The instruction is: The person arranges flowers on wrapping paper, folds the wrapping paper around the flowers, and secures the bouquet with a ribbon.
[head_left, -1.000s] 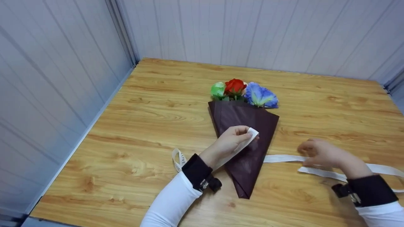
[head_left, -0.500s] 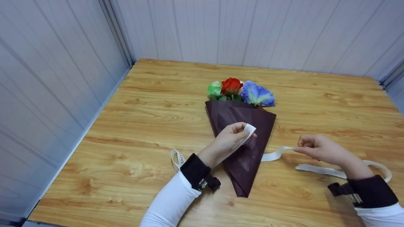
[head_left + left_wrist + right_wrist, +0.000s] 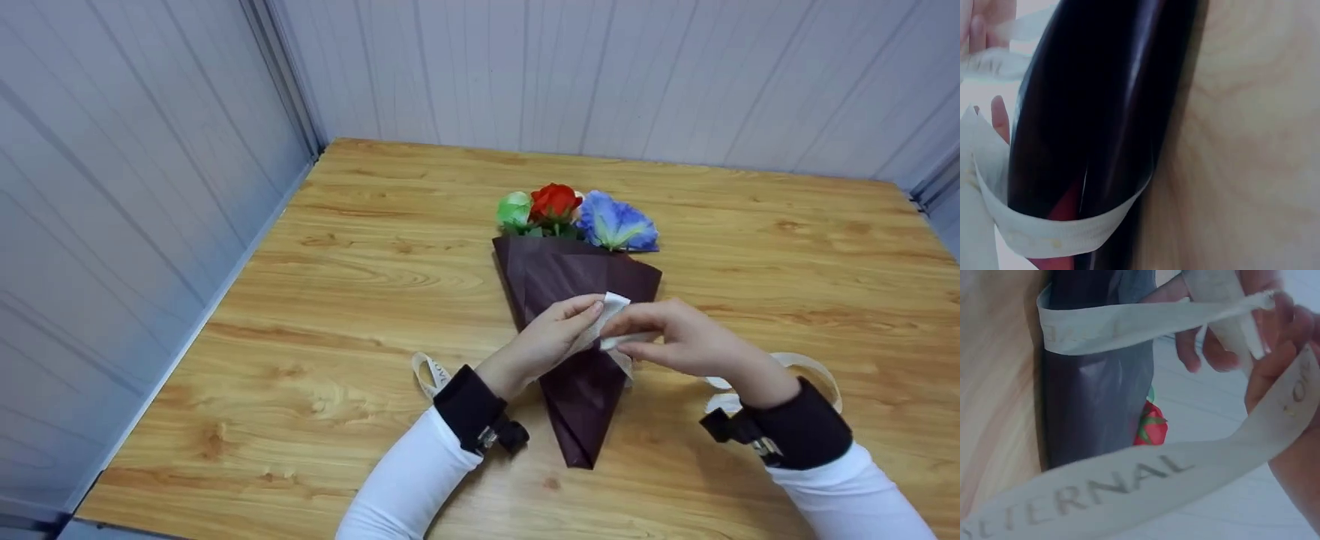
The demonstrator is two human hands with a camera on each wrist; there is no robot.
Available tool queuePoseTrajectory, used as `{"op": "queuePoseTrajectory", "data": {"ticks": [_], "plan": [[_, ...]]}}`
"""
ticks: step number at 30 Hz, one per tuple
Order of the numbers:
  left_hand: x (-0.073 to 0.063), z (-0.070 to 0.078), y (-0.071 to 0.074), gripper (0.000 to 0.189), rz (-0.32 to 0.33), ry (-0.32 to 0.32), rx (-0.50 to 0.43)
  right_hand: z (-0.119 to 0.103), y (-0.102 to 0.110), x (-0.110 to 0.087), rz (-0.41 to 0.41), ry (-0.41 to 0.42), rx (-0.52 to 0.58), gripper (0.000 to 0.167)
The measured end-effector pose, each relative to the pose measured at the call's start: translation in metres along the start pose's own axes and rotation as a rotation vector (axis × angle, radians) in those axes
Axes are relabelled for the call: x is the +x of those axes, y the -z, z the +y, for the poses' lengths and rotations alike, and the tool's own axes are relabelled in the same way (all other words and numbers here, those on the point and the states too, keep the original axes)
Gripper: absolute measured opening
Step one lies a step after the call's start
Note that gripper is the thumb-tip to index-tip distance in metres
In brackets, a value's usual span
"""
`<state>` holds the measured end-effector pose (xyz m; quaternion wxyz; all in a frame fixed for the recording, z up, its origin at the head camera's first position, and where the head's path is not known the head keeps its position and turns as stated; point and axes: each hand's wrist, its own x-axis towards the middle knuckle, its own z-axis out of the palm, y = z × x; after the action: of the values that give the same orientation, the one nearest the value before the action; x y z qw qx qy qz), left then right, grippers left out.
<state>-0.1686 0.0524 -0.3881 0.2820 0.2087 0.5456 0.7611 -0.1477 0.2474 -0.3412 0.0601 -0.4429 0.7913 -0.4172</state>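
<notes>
A bouquet in dark maroon wrapping paper (image 3: pixel 544 285) lies on the table, with a red flower (image 3: pixel 555 201), a green one (image 3: pixel 514 210) and a blue one (image 3: pixel 615 225) at its far end. White ribbon (image 3: pixel 1061 236) passes around the wrapper. Over the bouquet, my left hand (image 3: pixel 551 337) pinches one length of ribbon between thumb and fingers. Close beside it on the right, my right hand (image 3: pixel 686 337) pinches the other length. Printed letters including "ETERNAL" show on the ribbon (image 3: pixel 1129 481) in the right wrist view. The exact fingertip contact is partly hidden.
A loop of the ribbon (image 3: pixel 427 373) lies left of the bouquet, by my left wrist. More loose ribbon (image 3: pixel 814 367) curls on the wooden table (image 3: pixel 337 285) behind my right wrist. Pale panel walls (image 3: pixel 600 75) stand at the back and sides.
My right hand has picked up the ribbon on the right and brought it left over the bouquet, next to my left hand. The left hand keeps its hold almost in place.
</notes>
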Motion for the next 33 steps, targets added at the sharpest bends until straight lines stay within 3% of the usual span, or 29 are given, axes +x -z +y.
{"op": "queuePoseTrajectory", "data": {"ticks": [3, 7, 11, 16, 20, 26, 33], "plan": [[-0.002, 0.001, 0.001, 0.043, -0.049, -0.027, 0.023, 0.004, -0.002, 0.004, 0.06, -0.012, 0.017, 0.018], [-0.003, 0.002, 0.003, 0.043, -0.1, -0.048, 0.064, 0.008, -0.001, 0.003, 0.077, -0.019, 0.127, 0.019], [-0.003, 0.002, 0.004, 0.033, -0.093, -0.036, 0.132, 0.009, 0.001, 0.002, 0.081, -0.017, 0.226, 0.019], [-0.003, 0.001, 0.004, 0.029, -0.081, -0.016, 0.214, 0.01, 0.001, 0.005, 0.116, -0.033, 0.271, 0.014], [-0.003, 0.001, 0.004, 0.03, -0.084, -0.004, 0.23, 0.007, 0.003, 0.011, 0.125, -0.046, 0.231, 0.008], [-0.003, 0.001, 0.004, 0.029, -0.097, -0.039, 0.266, 0.007, 0.004, 0.027, 0.144, -0.087, 0.102, 0.005], [-0.003, 0.001, 0.003, 0.028, -0.085, -0.046, 0.232, 0.021, -0.002, 0.038, 0.254, -0.114, 0.015, 0.006]]}}
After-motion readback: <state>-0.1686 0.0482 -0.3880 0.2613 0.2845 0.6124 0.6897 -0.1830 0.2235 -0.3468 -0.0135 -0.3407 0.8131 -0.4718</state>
